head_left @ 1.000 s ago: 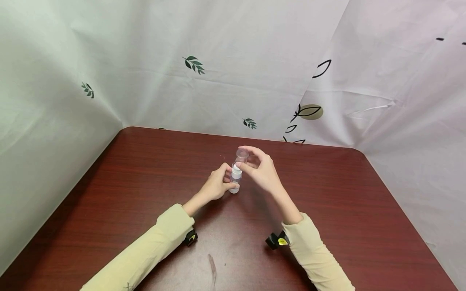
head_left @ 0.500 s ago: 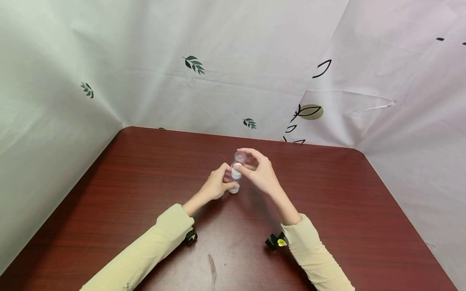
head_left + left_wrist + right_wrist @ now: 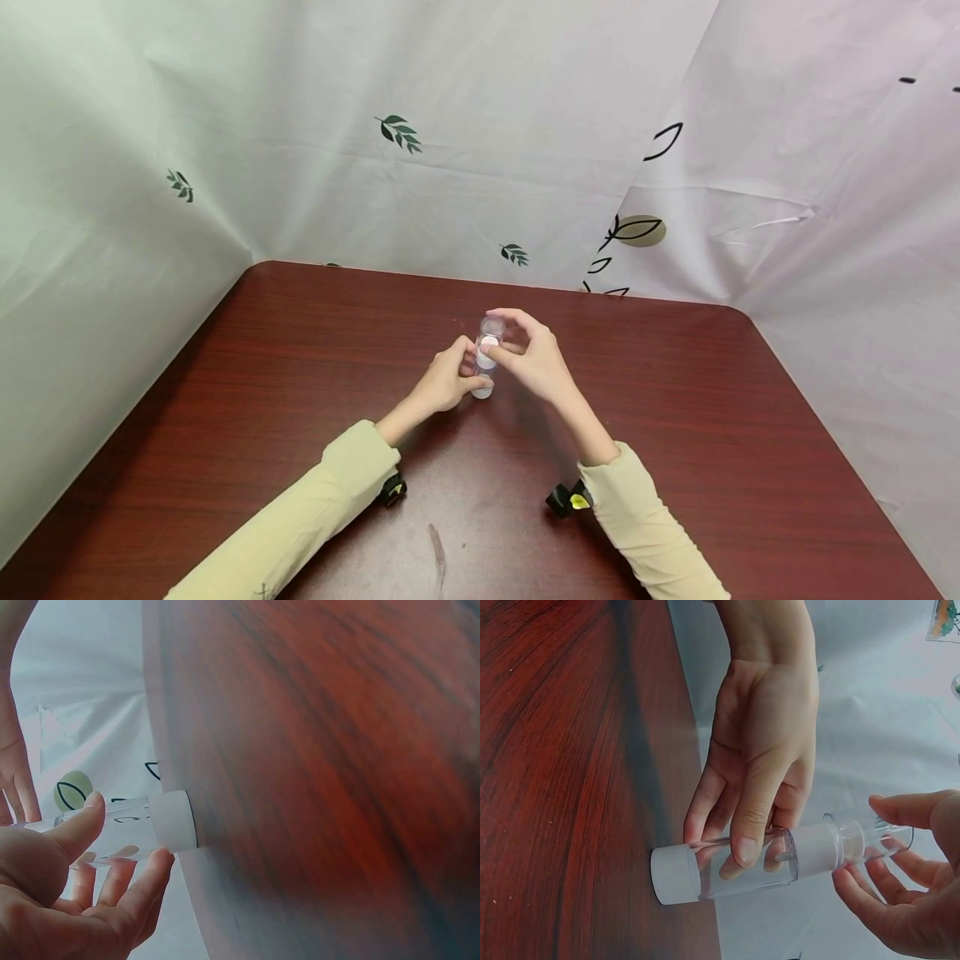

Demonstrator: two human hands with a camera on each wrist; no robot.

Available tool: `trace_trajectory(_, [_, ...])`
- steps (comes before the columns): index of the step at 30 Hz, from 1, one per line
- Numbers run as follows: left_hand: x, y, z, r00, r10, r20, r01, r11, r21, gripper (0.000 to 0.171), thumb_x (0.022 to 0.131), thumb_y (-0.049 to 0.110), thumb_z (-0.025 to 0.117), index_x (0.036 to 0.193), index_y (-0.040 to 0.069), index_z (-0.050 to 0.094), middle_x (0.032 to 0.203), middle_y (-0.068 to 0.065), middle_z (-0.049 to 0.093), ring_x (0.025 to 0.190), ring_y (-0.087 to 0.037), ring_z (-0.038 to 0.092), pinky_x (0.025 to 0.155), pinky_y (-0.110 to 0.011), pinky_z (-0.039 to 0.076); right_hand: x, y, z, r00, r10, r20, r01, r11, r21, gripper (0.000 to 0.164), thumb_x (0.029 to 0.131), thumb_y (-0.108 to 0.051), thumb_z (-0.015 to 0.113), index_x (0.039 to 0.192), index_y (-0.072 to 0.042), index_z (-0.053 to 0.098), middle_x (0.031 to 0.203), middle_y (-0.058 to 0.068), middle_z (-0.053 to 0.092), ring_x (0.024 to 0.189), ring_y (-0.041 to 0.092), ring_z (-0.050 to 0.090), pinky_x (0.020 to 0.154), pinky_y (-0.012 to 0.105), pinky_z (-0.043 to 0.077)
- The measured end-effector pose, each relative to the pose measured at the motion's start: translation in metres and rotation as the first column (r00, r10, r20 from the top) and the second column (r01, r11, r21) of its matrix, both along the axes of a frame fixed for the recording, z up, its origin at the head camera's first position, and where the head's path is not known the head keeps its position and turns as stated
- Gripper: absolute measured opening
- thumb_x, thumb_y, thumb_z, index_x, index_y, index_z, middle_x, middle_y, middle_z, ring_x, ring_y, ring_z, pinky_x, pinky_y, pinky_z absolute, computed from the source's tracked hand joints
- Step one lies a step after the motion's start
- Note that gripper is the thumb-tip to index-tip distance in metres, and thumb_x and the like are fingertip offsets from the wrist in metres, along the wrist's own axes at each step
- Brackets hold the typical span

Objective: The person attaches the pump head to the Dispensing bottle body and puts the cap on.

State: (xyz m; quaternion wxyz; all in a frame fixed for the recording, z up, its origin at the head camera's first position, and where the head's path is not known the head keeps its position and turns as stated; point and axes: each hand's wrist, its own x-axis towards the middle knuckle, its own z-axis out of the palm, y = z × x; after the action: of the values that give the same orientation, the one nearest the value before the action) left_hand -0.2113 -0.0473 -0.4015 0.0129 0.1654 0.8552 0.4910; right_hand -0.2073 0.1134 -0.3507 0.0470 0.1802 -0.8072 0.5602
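Upright on the table stands a clear plastic pump bottle [image 3: 757, 883] with a white base [image 3: 676, 875] and a white collar [image 3: 815, 849]. My left hand [image 3: 442, 379] grips its clear body, thumb on one side and fingers on the other. A clear cap [image 3: 866, 817] is in my right hand [image 3: 542, 358], pinched between thumb and fingers. It sits around the white pump head, its open rim overlapping the top of the collar. In the left wrist view, the white base [image 3: 174, 821] meets the tabletop; my hand hides part of the bottle's upper end.
The dark red wooden table [image 3: 360, 325] has rounded far corners. White cloth with leaf prints [image 3: 450, 192] hangs behind it and along the sides. Black wrist cameras [image 3: 558, 500] are strapped below both sleeves.
My right hand has brought the clear cap down and slightly left, from above the pump head to around it. My left hand and the bottle have stayed in place.
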Motion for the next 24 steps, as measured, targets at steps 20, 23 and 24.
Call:
trace_trajectory(20, [0.0007,-0.0003,0.0012,1.0,0.002,0.016,-0.002,1.0,-0.005,0.033,0.081,0.005,0.075,0.102,0.002,0.05,0.1,-0.018,0.067,0.091,-0.029,0.068,0.079,-0.035,0.057,0.0009,0.0008,-0.0042,1.0,-0.002,0.006,0.002,0.999,0.042,0.043,0.082,-0.005,0.072,0.124,-0.007,0.06,0.106,0.019,0.064,0.096,0.03,0.069,0.084,0.039,0.058])
trace_trajectory(23, [0.0006,-0.0003,0.0015,1.0,0.003,0.018,-0.002,1.0,-0.01,0.033,0.081,0.006,0.075,0.102,0.002,0.05,0.1,-0.018,0.067,0.092,-0.029,0.068,0.079,-0.035,0.057,0.0006,0.0007,-0.0044,1.0,-0.004,0.012,0.004,0.999,0.054,0.043,0.082,-0.006,0.073,0.123,-0.009,0.06,0.105,0.018,0.064,0.096,0.029,0.069,0.081,0.039,0.058])
trace_trajectory(24, [0.0007,-0.0004,0.0015,1.0,0.003,0.017,-0.003,1.0,-0.012,0.033,0.081,0.006,0.075,0.103,0.002,0.05,0.1,-0.018,0.067,0.092,-0.029,0.068,0.079,-0.035,0.057,0.0004,0.0007,-0.0047,1.0,-0.003,0.014,0.002,0.998,0.055,0.043,0.082,-0.006,0.073,0.123,-0.009,0.06,0.106,0.018,0.064,0.096,0.03,0.069,0.081,0.039,0.058])
